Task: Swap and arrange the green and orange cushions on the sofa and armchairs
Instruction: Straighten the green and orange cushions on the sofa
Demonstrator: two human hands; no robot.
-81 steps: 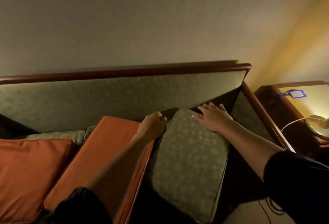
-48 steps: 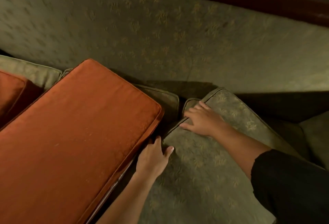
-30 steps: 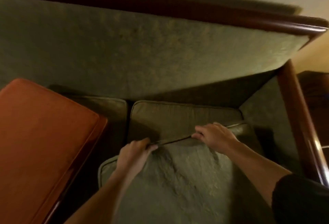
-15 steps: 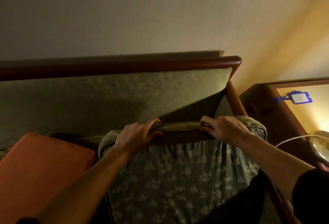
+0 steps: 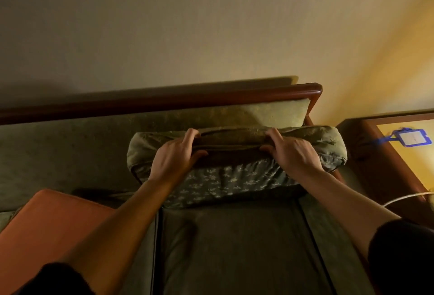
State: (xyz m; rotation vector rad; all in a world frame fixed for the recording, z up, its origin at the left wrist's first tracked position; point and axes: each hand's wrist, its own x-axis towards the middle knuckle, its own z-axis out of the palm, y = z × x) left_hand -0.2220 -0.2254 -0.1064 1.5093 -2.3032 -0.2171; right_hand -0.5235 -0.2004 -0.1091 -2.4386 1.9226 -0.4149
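Both hands clamped on the top edge of the green cushion (image 5: pixel 234 179): left hand (image 5: pixel 175 156) gripping left of centre, right hand (image 5: pixel 290 154) gripping right of centre, fingers hooked over the far side of the rim and thumbs pressed into the near face, fabric bunched between them. Neither hand spread or empty.

Lifted now, where a second ago lying flat on the seat with the same edge merely pinched; half a second ago already tipping up, now higher and standing nearly on end in front of the sofa backrest (image 5: pixel 70 151). Bare dark seat (image 5: pixel 234 247) exposed below, lower edge of the cushion hanging just above its far part, apparently clear of it or barely brushing it. Meaning for the task, as a judgement: green piece freed from its spot at the right end of the sofa, ready to be carried off, swap under way but place not yet refilled.

Orange cushion (image 5: pixel 47 231) lying to the near left, beside the left forearm, untouched. Green cushion directly ahead, held between the two hands, centred over the seat, near the right armrest. Side table (image 5: pixel 375 165) with a blue badge (image 5: pixel 413 137) to the far right, well apart from the grip.
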